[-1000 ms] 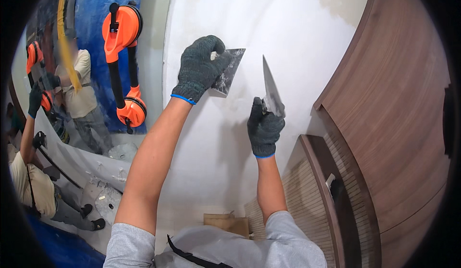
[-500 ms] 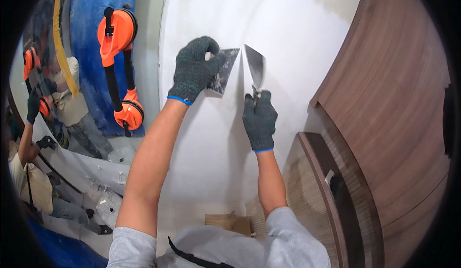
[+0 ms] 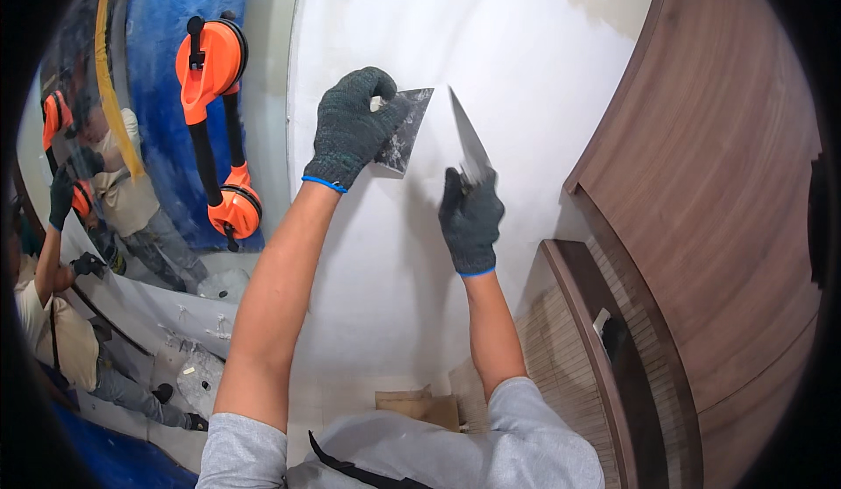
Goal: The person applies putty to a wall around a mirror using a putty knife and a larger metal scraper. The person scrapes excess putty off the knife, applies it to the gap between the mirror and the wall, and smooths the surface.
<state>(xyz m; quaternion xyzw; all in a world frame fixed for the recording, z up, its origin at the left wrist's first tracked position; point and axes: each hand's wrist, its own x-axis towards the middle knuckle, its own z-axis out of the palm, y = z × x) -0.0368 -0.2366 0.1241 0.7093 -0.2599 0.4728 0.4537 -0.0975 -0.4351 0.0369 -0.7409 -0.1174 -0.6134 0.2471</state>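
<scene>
Both of my hands wear dark green knit gloves with blue cuffs. My left hand is closed on a broad metal putty knife, whose dark blade carries pale smears and points right. To its right, my right hand grips a second putty knife, blade up and seen nearly edge-on. A gap separates the two blades. Behind them is a white coated wall, with a beige patch at its upper right. Both handles are mostly hidden by the gloves.
An orange double suction-cup lifter hangs at left before a blue sheet. Further left, a co-worker raises a gloved hand by a reflective panel. Brown wood panelling and a dark ledge bound the right. A cardboard box lies below.
My right putty knife has turned so its blade shows more edge-on, and its tip has drawn apart from the left blade. My left hand has barely moved.
</scene>
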